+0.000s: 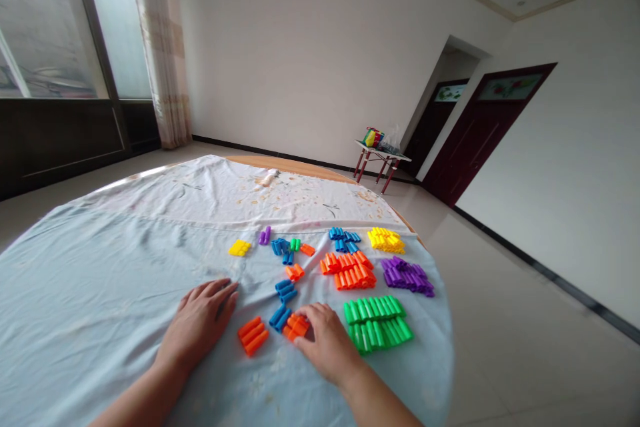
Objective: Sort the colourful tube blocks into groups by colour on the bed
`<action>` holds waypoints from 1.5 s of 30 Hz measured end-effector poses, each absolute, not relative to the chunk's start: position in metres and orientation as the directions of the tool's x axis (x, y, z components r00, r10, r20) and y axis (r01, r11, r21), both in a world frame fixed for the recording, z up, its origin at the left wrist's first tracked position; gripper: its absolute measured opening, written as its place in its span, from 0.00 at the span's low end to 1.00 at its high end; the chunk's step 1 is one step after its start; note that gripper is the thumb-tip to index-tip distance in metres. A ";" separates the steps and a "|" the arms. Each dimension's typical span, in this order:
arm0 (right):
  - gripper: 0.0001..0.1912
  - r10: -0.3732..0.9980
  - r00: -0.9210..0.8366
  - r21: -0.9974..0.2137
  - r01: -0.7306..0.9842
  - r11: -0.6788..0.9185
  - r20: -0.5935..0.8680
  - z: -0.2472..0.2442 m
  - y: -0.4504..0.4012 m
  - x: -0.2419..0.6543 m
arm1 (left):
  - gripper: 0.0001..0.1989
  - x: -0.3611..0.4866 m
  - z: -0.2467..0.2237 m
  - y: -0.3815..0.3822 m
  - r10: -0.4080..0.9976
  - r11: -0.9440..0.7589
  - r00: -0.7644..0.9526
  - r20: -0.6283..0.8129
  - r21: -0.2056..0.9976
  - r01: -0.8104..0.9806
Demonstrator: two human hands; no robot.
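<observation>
My left hand (pixel 203 320) lies flat on the blue cloth, fingers stretched out, holding nothing. My right hand (pixel 327 340) curls its thumb and fingers around a few short orange plastic tubes (pixel 297 325), which look like pen caps. Blue tubes (pixel 280 317) lie against that bunch, and more blue tubes (pixel 286 291) sit just beyond. Between my hands is a separate orange group (pixel 253 335). To the right of my right hand, green tubes (pixel 377 322) lie in two rows. Behind those are a larger orange pile (pixel 349 271) and a purple pile (pixel 407 276).
Farther back lie yellow tubes (pixel 240 248), two purple tubes (pixel 265 235), a mixed blue, green and orange cluster (pixel 295 245), a blue pile (pixel 344 239) and a yellow pile (pixel 386 240). The cloth-covered table (pixel 125 280) has a curved right edge. A small table (pixel 383 150) stands by the wall.
</observation>
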State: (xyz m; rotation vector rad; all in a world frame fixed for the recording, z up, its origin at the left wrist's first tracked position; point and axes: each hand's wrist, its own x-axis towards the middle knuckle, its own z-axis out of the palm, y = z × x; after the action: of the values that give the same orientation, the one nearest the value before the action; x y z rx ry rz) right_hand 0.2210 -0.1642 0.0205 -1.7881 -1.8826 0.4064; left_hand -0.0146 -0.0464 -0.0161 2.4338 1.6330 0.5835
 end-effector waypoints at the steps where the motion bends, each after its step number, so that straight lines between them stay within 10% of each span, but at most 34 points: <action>1: 0.14 0.985 0.012 -0.515 0.853 0.080 0.174 0.021 -0.162 0.223 | 0.22 -0.015 -0.017 -0.046 0.915 -0.394 0.331 0.230 0.334 0.856; 14: 0.12 0.949 0.217 -0.030 0.976 -0.216 0.226 0.032 -0.114 0.262 | 0.22 -0.016 -0.014 -0.046 0.919 -0.387 0.334 0.209 0.321 0.865; 45: 0.14 0.953 0.043 -0.208 0.978 0.022 0.301 0.027 -0.124 0.274 | 0.22 -0.015 -0.013 -0.047 0.923 -0.379 0.327 0.203 0.333 0.864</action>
State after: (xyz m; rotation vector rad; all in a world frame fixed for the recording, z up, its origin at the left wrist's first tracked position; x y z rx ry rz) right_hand 0.2742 -0.1235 0.0268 -1.9702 -1.9494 -0.0974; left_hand -0.0153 -0.0474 -0.0128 2.4207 1.6463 0.5405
